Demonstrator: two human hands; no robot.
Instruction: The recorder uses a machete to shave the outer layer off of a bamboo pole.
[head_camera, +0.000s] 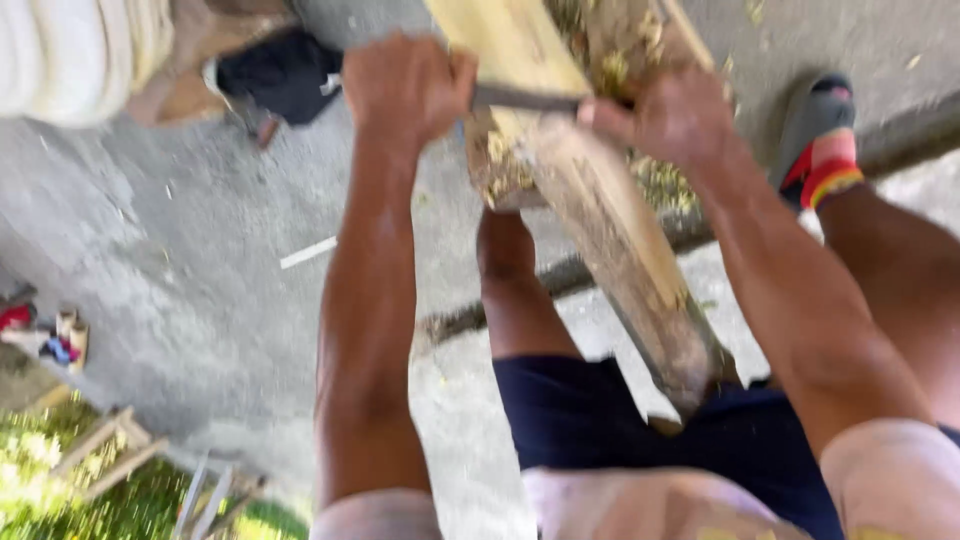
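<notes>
A long rough wooden log (610, 240) slants from my lap up toward the top of the view, its upper face shaved pale yellow. Across it lies a dark metal blade (525, 99) of a two-handled drawknife. My left hand (405, 85) is closed on the blade's left end. My right hand (675, 115) grips the right end, partly hidden by blur. Wood shavings (660, 185) cling to the log just below the blade.
Grey concrete ground (200, 250) lies below. My foot in a grey sandal with a red and yellow strap (822, 150) rests at the right. A black object (285, 75) and pale sacks (70, 50) sit top left; wooden frames (110, 450) and grass bottom left.
</notes>
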